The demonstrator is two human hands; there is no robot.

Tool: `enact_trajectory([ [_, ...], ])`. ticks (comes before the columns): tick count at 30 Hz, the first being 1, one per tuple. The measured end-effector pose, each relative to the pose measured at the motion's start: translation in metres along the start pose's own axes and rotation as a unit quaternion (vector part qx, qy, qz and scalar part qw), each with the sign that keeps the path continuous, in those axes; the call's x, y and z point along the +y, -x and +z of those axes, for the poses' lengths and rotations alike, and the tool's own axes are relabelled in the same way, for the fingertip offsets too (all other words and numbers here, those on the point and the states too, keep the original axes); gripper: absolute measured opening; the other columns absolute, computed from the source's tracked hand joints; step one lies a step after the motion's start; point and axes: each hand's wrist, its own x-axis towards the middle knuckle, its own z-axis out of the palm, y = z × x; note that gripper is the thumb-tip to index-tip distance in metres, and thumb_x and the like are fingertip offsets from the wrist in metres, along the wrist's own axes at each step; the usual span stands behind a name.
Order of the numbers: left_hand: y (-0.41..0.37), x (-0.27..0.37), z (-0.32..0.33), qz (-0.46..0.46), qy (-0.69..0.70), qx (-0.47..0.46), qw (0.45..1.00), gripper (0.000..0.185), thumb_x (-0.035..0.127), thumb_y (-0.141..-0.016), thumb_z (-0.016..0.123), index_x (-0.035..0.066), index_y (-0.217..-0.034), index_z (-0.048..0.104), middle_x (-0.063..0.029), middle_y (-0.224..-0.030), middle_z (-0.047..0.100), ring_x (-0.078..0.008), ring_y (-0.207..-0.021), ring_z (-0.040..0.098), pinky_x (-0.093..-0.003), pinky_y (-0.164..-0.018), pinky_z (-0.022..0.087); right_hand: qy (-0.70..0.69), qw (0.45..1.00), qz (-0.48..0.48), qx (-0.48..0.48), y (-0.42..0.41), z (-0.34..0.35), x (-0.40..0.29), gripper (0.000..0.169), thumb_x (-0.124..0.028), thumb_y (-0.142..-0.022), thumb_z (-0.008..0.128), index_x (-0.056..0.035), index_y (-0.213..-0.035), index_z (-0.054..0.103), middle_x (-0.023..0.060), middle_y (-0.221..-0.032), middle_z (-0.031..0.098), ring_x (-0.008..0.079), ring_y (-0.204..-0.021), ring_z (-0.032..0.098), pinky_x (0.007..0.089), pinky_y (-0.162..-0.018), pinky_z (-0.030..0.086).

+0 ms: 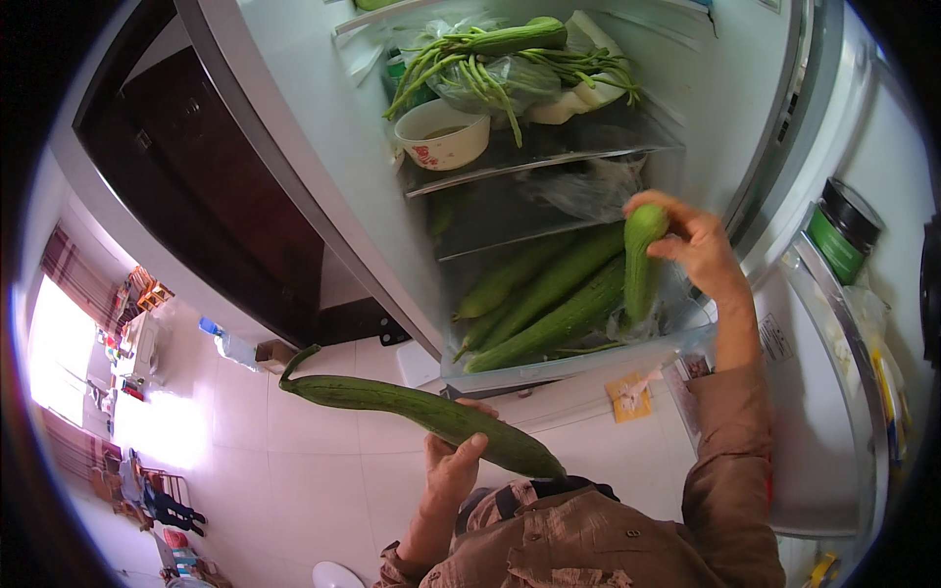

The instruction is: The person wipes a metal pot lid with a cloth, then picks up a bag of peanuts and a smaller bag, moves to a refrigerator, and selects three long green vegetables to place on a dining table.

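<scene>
My left hand is wrapped around the middle of a long green luffa gourd, held in front of my body with its curved stem pointing left. Over the refrigerator's bottom drawer, my right hand pinches the rounded upper end of a shorter luffa. That gourd hangs nearly upright, its lower end down in the drawer and slightly blurred. Several long luffas lie side by side in the clear drawer, beside a crumpled plastic bag.
Above the drawer, a glass shelf carries a white bowl, long beans and another gourd. The open refrigerator door at right holds a dark-lidded jar. An orange packet lies on the tiled floor. A person is far left.
</scene>
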Motion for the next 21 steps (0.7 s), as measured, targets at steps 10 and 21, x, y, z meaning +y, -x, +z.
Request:
enact_trajectory([
  [10,0.003,-0.005,-0.004,0.016,-0.006,0.025,1.0,0.049,0.015,-0.083,0.075,-0.003,-0.123,0.053,-0.015,-0.116,0.061,-0.0216,-0.107,0.058,-0.0365,-0.094,0.048,0.332,0.893,-0.024,-0.302,-0.026,0.087,0.059,0.041,-0.003,-0.083,0.066,-0.0052,-0.124,0.065,0.0164,-0.123,0.065,0.0359,-0.114,0.06,0.0416,-0.099,0.048],
  [21,0.025,0.006,-0.01,0.048,-0.022,0.085,0.995,0.041,0.015,-0.083,0.074,-0.003,-0.116,0.058,-0.0129,-0.115,0.061,-0.0198,-0.103,0.058,-0.0345,-0.091,0.048,0.45,0.817,-0.12,-0.34,-0.092,0.194,0.098,0.066,-0.007,-0.074,0.076,-0.0121,-0.135,0.054,0.0097,-0.139,0.054,0.0325,-0.129,0.048,0.0452,-0.112,0.033],
])
